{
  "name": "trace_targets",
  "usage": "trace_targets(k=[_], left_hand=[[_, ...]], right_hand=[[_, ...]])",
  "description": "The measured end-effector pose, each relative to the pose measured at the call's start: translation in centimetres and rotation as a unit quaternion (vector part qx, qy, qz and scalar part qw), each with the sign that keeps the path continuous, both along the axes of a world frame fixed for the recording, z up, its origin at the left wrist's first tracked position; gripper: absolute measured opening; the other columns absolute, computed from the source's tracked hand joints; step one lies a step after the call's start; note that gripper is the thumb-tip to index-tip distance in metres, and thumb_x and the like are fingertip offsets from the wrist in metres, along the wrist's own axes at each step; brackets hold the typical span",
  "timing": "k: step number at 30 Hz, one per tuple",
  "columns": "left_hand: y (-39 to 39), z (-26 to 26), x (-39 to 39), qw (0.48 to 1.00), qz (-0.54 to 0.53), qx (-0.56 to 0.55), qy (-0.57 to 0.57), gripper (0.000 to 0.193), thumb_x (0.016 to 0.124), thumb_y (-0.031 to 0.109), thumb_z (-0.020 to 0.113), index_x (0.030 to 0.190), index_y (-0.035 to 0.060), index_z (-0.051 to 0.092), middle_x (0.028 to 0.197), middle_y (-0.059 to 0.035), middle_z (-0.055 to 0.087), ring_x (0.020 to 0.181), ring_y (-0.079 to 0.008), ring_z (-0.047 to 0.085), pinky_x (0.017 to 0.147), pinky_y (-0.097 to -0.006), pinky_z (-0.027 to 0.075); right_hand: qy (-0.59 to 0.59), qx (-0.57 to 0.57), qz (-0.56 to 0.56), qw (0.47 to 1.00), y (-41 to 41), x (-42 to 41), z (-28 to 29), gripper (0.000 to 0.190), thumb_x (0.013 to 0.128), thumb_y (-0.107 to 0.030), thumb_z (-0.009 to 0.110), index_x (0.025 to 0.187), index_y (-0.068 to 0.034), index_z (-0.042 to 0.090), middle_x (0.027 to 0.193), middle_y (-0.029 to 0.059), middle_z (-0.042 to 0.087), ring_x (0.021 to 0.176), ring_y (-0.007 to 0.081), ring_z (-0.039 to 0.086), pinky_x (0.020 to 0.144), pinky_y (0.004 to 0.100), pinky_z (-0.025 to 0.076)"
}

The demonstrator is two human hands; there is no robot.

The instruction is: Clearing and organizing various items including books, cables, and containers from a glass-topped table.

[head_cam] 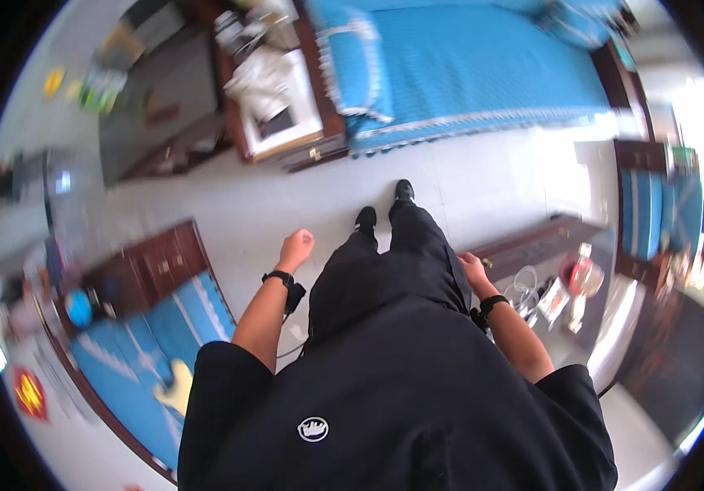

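Observation:
My left hand (298,245) hangs out from my left thigh over the pale tiled floor (253,245), fingers curled in, with no object visible in it. A black strap with a small dark device circles that wrist. Beside my right thigh is my right hand (473,269), partly hidden by the trousers, near the edge of a dark wooden low table (511,242); its fingers are not clear. A black band is on that wrist too. On the low table are a coiled clear tube or cable (525,282), a white packet (553,301) and a red and white item (579,276).
A blue-covered sofa (487,61) stands ahead, beside a wooden side cabinet (321,138) with a cloth (260,80) on top. Another blue-covered seat (143,344) is at left, bearing a pale yellow item (177,386). Blue-cushioned seating (640,215) stands at right.

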State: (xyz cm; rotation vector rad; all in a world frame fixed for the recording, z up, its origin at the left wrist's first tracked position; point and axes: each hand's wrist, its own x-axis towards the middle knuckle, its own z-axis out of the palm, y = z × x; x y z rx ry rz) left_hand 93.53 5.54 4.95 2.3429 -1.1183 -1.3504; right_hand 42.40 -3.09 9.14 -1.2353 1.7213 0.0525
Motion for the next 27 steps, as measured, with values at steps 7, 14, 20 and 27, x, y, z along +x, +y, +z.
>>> trace_targets(k=[7,14,20,27], left_hand=[[11.0,-0.7,3.0,0.965,0.249,-0.042,0.071,0.018,0.090,0.021,0.063,0.101,0.0074,0.067,0.083,-0.0118,0.072,0.076,-0.0232,0.071,0.071,-0.0357,0.056],[8.8,2.2,10.8,0.895,0.423,-0.123,0.073,0.016,0.089,0.017,0.064,0.101,0.0070,0.067,0.078,-0.0098,0.071,0.069,-0.0190,0.069,0.066,-0.0328,0.055],[8.5,4.8,17.6,0.850,0.506,-0.116,0.088,0.017,0.092,0.017,0.062,0.105,0.0059,0.066,0.082,-0.0101,0.071,0.073,-0.0181,0.071,0.068,-0.0312,0.057],[14.6,5.1,22.5,0.711,0.692,-0.110,0.057,0.015,0.093,0.014,0.060,0.105,0.0066,0.067,0.083,-0.0104,0.072,0.070,-0.0166,0.070,0.060,-0.0282,0.054]], right_hand=[[-0.076,0.084,0.139,0.984,-11.7,14.7,3.5,0.025,0.094,-0.026,0.064,0.110,-0.008,0.070,0.088,0.0038,0.070,0.070,0.0120,0.060,0.062,0.0276,0.049],[-0.031,0.240,0.178,0.954,-18.3,29.3,4.9,0.022,0.094,-0.026,0.061,0.110,-0.010,0.065,0.092,0.0049,0.068,0.077,0.0157,0.064,0.065,0.0316,0.052],[-0.012,0.195,0.311,0.930,-23.4,43.6,-1.1,0.021,0.094,-0.027,0.059,0.099,-0.007,0.066,0.079,0.0064,0.070,0.074,0.0167,0.067,0.060,0.0333,0.053],[-0.126,0.100,0.539,0.827,-22.5,67.6,0.8,0.025,0.094,-0.024,0.059,0.102,-0.002,0.067,0.088,0.0096,0.072,0.082,0.0188,0.071,0.074,0.0316,0.054]])
